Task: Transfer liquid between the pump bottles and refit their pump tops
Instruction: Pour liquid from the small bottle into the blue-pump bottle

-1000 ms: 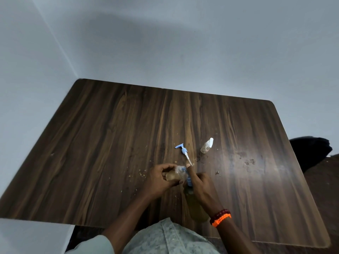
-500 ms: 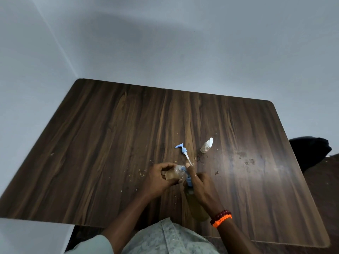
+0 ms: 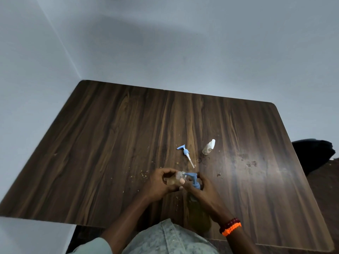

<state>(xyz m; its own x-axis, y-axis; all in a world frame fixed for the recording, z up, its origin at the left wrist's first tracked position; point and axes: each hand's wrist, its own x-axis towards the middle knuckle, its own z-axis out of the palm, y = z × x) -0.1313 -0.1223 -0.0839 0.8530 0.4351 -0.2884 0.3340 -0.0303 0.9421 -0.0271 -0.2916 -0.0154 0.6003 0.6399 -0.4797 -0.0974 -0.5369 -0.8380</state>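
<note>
My left hand [image 3: 159, 184] grips a small clear bottle [image 3: 174, 179] of amber liquid, tipped on its side with its open neck pointing right. My right hand [image 3: 201, 189] holds the neck of a large amber bottle [image 3: 199, 213] standing near the table's front edge, with a thumb under the spout. Its blue pump top [image 3: 193, 178] sits on the neck, the nozzle touching the small bottle's mouth. A loose blue pump top [image 3: 186, 154] with its white dip tube lies on the table just beyond my hands.
A small clear spray bottle [image 3: 208, 147] with a white cap lies to the right of the loose pump. The dark wooden table [image 3: 110, 143] carries crumbs and dried stains near the middle and right. A dark object [image 3: 313, 153] sits off the table's right edge.
My right hand has shifted so the large bottle's blue pump top now shows clearly. Both bottles stay in the same place.
</note>
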